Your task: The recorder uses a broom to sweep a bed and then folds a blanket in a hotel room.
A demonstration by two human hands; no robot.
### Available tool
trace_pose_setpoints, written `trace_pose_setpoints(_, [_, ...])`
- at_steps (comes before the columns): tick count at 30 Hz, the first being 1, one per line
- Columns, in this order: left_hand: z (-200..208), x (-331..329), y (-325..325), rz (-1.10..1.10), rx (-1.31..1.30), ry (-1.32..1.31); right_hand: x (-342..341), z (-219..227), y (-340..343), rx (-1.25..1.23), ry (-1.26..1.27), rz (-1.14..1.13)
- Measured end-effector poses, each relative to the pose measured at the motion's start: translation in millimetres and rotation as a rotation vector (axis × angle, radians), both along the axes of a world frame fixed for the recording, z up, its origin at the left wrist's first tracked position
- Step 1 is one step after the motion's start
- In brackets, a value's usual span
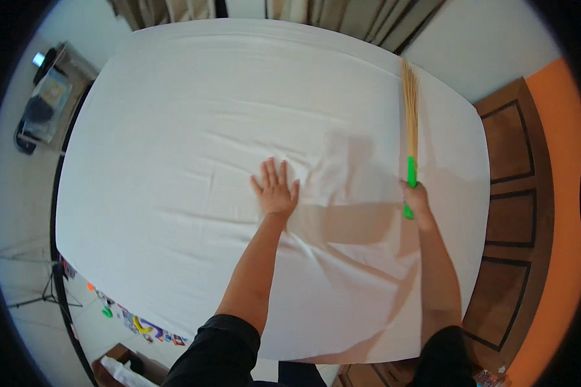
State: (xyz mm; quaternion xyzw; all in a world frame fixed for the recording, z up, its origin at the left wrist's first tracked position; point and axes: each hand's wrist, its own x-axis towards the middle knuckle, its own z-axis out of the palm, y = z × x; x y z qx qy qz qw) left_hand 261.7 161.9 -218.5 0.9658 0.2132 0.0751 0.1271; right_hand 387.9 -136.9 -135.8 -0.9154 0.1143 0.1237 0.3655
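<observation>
A white sheet [174, 129] covers a broad bed, with wrinkles running across its middle and near side. My left hand [276, 192] lies flat on the sheet near the centre, fingers spread, with nothing in it. On the right, my right hand [416, 197] is closed round the green handle of a stick broom [410, 109]. Its thin tan bristles point away from me toward the far right corner. Shadows of my arm fall on the sheet between the hands. Whether the bristles touch the sheet I cannot tell.
Beige curtains [342, 19] hang behind the far edge. A brown panelled wooden board [513, 193] stands along the right side, beside an orange wall [565, 129]. At left are a shelf with a clear bin [50, 106] and a tripod [48, 290]. An open box [126, 361] sits lower left.
</observation>
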Motion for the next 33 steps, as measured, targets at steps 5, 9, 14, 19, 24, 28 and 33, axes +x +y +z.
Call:
trace_pose_setpoints(5, [-5.8, -95.3, 9.4, -0.275, -0.364, -0.229, -169.9, -78.8, 77.1, -0.191, -0.018, 0.434])
trace_pose_setpoints(9, [54.5, -240.0, 6.2, -0.198, -0.666, -0.436, -343.1, -19.9, 74.9, -0.162, 0.372, 0.703])
trace_pose_setpoints(14, [120.4, -351.4, 35.0, -0.044, -0.709, -0.362, -405.5, 13.1, 15.9, -0.323, 0.335, 0.931])
trace_pose_setpoints(19, [168.5, -366.6, 76.3, -0.003, -0.625, -0.446, -378.4, 2.3, -31.5, -0.145, -0.009, 0.105])
trace_pose_setpoints(24, [202.3, -354.6, 93.3, -0.122, -0.562, -0.533, -369.5, -41.3, 4.3, 0.563, 0.238, -0.483])
trace_pose_setpoints(28, [221.4, -359.8, 97.0, -0.289, -0.537, -0.496, -512.9, -82.1, 86.6, -0.159, 0.186, 0.218])
trace_pose_setpoints(33, [234.1, -381.9, 112.4, -0.422, -0.470, -0.432, -581.0, 13.8, 126.7, -0.219, 0.399, 0.845])
